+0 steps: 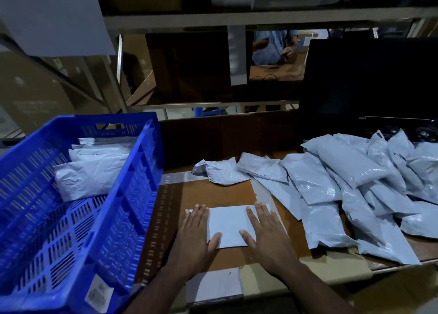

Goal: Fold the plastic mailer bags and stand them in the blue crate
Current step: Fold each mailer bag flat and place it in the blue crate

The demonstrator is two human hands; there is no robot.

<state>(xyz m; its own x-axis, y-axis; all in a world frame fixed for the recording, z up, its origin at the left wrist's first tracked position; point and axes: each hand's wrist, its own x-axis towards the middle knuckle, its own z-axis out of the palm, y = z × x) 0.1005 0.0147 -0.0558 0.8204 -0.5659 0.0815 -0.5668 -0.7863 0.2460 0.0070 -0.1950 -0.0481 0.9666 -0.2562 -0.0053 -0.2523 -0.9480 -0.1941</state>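
The person is pressing a folded mailer bag (227,226) flat on the brown surface (213,192), with the left hand (196,235) and right hand (265,235) lying on it, fingers straight and spread. A few folded bags (92,171) are already standing at the far end of the blue crate (128,195) on the left, while a large unfolded pile (355,183) is waiting on the right, so most work remains. A dark monitor (369,83) and metal shelving (237,17) are standing beyond

The crate (132,190) is bright blue with slotted walls. The mailers (331,178) are pale grey-blue, and the tabletop (213,195) is brown. The monitor (369,83) is black.
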